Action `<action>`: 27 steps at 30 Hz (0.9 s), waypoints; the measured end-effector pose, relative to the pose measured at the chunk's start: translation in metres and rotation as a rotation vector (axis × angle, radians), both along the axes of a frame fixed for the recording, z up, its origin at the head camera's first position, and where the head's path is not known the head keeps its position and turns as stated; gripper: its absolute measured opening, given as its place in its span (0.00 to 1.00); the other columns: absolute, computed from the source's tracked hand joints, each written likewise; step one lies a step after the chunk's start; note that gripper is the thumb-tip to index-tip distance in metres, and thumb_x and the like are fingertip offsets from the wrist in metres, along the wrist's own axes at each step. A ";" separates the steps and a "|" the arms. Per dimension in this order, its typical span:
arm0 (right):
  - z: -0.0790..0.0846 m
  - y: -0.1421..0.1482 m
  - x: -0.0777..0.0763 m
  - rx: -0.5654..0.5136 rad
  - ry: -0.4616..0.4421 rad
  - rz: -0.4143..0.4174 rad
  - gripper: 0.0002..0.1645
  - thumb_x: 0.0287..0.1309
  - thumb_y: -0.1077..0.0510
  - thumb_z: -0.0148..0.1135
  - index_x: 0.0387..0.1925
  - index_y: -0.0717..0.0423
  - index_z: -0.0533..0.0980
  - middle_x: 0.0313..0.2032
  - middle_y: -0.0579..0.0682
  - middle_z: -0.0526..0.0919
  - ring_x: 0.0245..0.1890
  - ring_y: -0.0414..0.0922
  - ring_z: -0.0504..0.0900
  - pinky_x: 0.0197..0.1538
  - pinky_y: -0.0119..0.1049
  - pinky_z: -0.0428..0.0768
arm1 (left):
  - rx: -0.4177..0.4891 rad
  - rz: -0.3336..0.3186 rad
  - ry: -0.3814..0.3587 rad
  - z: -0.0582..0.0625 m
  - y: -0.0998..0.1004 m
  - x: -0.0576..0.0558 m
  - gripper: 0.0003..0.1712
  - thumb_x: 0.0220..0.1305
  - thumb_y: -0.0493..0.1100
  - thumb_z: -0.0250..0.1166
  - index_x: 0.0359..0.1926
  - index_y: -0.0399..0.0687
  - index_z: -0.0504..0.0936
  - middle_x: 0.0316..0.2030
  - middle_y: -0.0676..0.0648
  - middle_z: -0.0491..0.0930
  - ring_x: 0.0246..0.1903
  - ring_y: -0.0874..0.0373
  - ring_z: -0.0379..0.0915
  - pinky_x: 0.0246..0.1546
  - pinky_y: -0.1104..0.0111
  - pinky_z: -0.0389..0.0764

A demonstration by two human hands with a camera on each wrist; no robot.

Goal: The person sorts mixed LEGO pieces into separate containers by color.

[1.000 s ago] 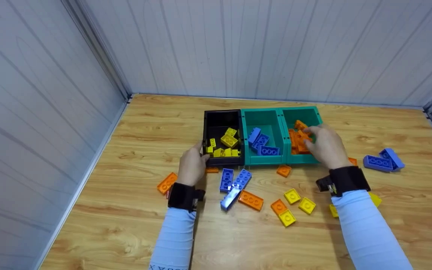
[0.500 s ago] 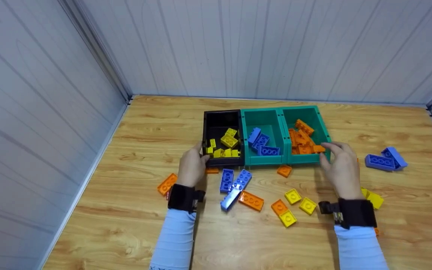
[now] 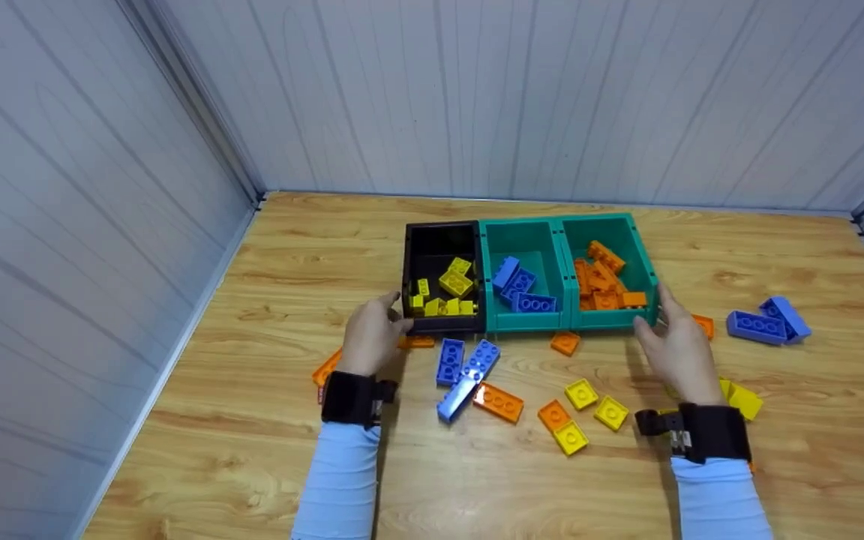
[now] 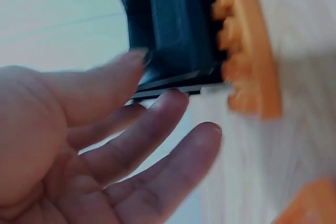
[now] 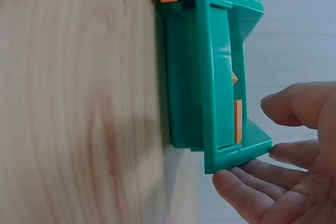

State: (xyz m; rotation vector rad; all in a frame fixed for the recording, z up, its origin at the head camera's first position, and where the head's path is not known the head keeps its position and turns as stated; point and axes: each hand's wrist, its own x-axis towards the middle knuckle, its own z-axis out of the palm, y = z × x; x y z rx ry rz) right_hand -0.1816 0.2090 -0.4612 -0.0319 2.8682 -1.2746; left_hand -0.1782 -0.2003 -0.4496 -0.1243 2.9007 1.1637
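A black bin with yellow bricks stands at the left of the row. Joined beside it are a middle green bin with blue bricks and a right green bin with orange bricks. My left hand is at the black bin's near left corner, thumb and fingers loosely spread in the left wrist view. My right hand is at the right green bin's outer side. In the right wrist view its fingers lie straight along the bin's corner, thumb apart from it.
Loose bricks lie in front of the bins: blue bricks, an orange brick and yellow bricks. More blue bricks and yellow bricks lie at the right. A panelled wall rises behind the table.
My right hand has left the orange bricks inside the right green bin and moved to that bin's outer side. My left hand has shifted slightly left.
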 end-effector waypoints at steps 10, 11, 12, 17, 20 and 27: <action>0.004 0.003 -0.001 -0.033 -0.045 0.017 0.43 0.74 0.52 0.51 0.78 0.58 0.40 0.73 0.69 0.52 0.68 0.65 0.63 0.62 0.55 0.69 | -0.207 -0.091 -0.124 -0.008 0.002 0.001 0.26 0.45 0.38 0.81 0.47 0.37 0.85 0.42 0.42 0.84 0.41 0.48 0.79 0.47 0.56 0.78; 0.005 0.004 -0.001 -0.030 -0.049 0.020 0.44 0.74 0.52 0.51 0.78 0.58 0.40 0.73 0.68 0.52 0.67 0.65 0.63 0.62 0.55 0.70 | -0.226 -0.084 -0.126 -0.009 0.003 0.001 0.24 0.44 0.38 0.81 0.45 0.37 0.86 0.41 0.42 0.84 0.39 0.49 0.78 0.46 0.56 0.78; 0.005 0.004 -0.001 -0.026 -0.051 0.024 0.44 0.74 0.52 0.51 0.78 0.58 0.40 0.73 0.68 0.51 0.67 0.65 0.63 0.62 0.56 0.70 | -0.243 -0.079 -0.126 -0.009 0.004 0.001 0.24 0.44 0.38 0.82 0.44 0.37 0.86 0.40 0.43 0.84 0.38 0.49 0.78 0.45 0.56 0.78; 0.010 0.008 -0.001 0.003 -0.055 0.041 0.45 0.74 0.52 0.52 0.78 0.57 0.39 0.74 0.68 0.49 0.65 0.67 0.66 0.60 0.57 0.71 | -0.277 -0.082 -0.124 -0.009 0.009 -0.001 0.19 0.44 0.38 0.82 0.39 0.38 0.86 0.32 0.45 0.83 0.34 0.49 0.76 0.41 0.56 0.77; 0.011 0.008 0.000 0.002 -0.053 0.048 0.45 0.74 0.52 0.52 0.78 0.58 0.39 0.74 0.69 0.48 0.64 0.68 0.66 0.60 0.58 0.71 | -0.299 -0.091 -0.109 -0.008 0.009 0.001 0.16 0.43 0.38 0.82 0.32 0.39 0.85 0.25 0.48 0.79 0.28 0.51 0.73 0.35 0.57 0.76; 0.008 0.008 0.000 -0.032 -0.052 0.053 0.44 0.74 0.53 0.52 0.78 0.56 0.40 0.74 0.68 0.48 0.66 0.66 0.64 0.61 0.57 0.70 | -0.319 -0.152 -0.129 0.012 -0.002 0.022 0.10 0.43 0.38 0.80 0.22 0.41 0.85 0.20 0.50 0.79 0.21 0.55 0.70 0.25 0.64 0.72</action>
